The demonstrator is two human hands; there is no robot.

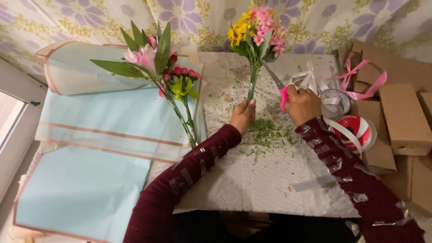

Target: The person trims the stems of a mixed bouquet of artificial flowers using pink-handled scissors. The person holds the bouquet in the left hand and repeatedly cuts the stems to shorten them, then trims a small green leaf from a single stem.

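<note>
Left hand is clamping its grip on the small bouquet, upright at the bench's far middle; right hand is gripping pink-handled scissors, blades touching the stems.

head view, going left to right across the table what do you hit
light blue wrapping paper → lily bunch → left hand holding the pink and yellow bouquet → right hand with pink-handled scissors → red ribbon spool → cardboard boxes
</note>
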